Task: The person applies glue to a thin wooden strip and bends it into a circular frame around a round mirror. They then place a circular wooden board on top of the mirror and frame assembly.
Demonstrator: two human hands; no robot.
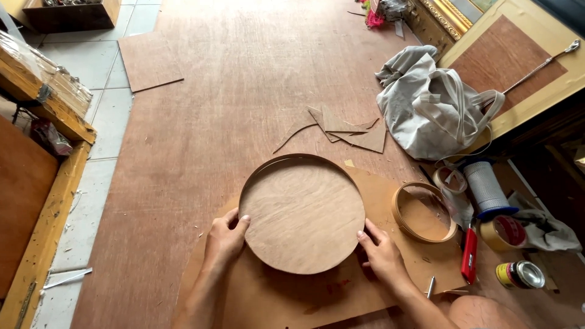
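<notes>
Head camera view, looking straight down: a person's left hand (pixel 224 239) and right hand (pixel 381 253) press in on opposite sides of a round plywood disc (pixel 303 213), fingers wrapped against its thin bent rim and thumbs lying along the edge. Both hands are closed on the disc, one at its lower left, the other at its lower right. The disc sits flat on a sheet of brown board (pixel 317 292), which lies on a large plywood panel (pixel 244 91) spread over the floor.

By its look the piece is light and stiff across the face, but the thin rim band probably flexes and could split or pull loose if squeezed hard; the firmest hold appears to be at the sides, with palms low against the edge as they are now. Both forearms come up from the bottom of the frame, wrists low and angled inward, elbows out of sight.

Just right of the disc lies a smaller wooden hoop (pixel 424 212), open through its middle. Beyond it are a roll of tape (pixel 503 232), a red-handled cutter (pixel 468 255) and a small tin can (pixel 520 275). Farther up, offcut scraps (pixel 347 129) are scattered on the panel, and a crumpled grey cloth bag (pixel 432 106) rests near a gilt frame (pixel 445 15).
</notes>
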